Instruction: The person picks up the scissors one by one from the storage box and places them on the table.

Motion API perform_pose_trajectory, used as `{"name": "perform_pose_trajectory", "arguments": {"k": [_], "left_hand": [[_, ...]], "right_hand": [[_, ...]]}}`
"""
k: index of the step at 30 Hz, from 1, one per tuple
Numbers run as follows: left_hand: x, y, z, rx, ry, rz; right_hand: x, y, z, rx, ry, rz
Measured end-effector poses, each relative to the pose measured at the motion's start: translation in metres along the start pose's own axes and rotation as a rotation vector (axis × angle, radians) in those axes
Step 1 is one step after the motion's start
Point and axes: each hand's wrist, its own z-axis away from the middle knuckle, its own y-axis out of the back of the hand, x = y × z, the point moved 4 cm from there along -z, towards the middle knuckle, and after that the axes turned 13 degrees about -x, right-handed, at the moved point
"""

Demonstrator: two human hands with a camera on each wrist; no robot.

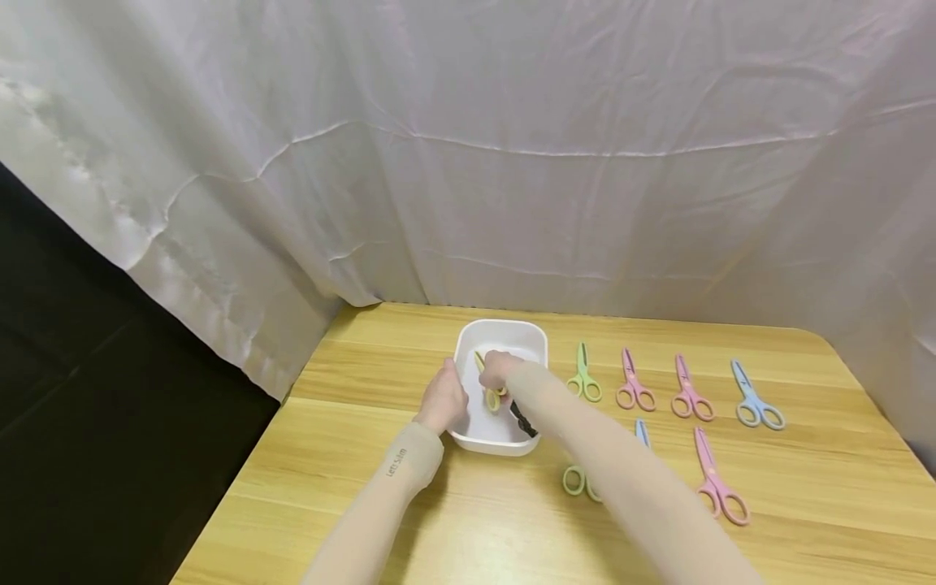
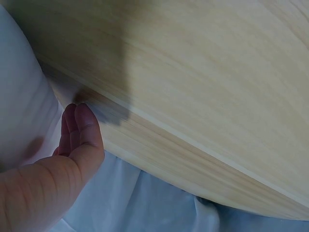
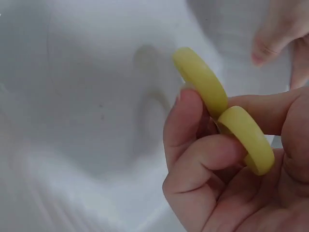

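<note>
Over the white plastic container (image 1: 500,446), my right hand (image 1: 500,370) holds a pair of yellow scissors (image 1: 492,401) by the handle. The right wrist view shows the yellow finger loops (image 3: 200,79) between the curled fingers and thumb of that hand (image 3: 207,164); the blades are hidden there. My left hand (image 1: 443,398) grips the container's left wall, its thumb inside and its fingers along the outside. From the left wrist, those fingers (image 2: 82,130) lie beside the white wall (image 2: 24,87).
Right of the container lie green scissors (image 1: 582,380), pink scissors (image 1: 633,388), more pink scissors (image 1: 687,396) and blue scissors (image 1: 753,402). Nearer are another pink pair (image 1: 711,471) and partly hidden blue blades (image 1: 642,431) and green loops (image 1: 575,480). Grey curtain (image 1: 512,203) hangs behind the wooden table (image 1: 351,366).
</note>
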Motion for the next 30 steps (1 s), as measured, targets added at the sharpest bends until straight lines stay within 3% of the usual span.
{"name": "perform_pose_trajectory", "arguments": {"k": [12, 24, 30], "left_hand": [[0.000, 0.000, 0.000, -0.010, 0.014, 0.002], [-0.001, -0.002, 0.000, -0.016, 0.021, 0.008], [0.000, -0.001, 0.001, -0.002, 0.003, 0.008]], "right_hand": [[0.005, 0.012, 0.012, 0.055, 0.081, -0.021], [0.014, 0.015, 0.034, 0.041, 0.256, -0.142], [0.019, 0.015, 0.042, 0.085, 0.345, -0.203]]}}
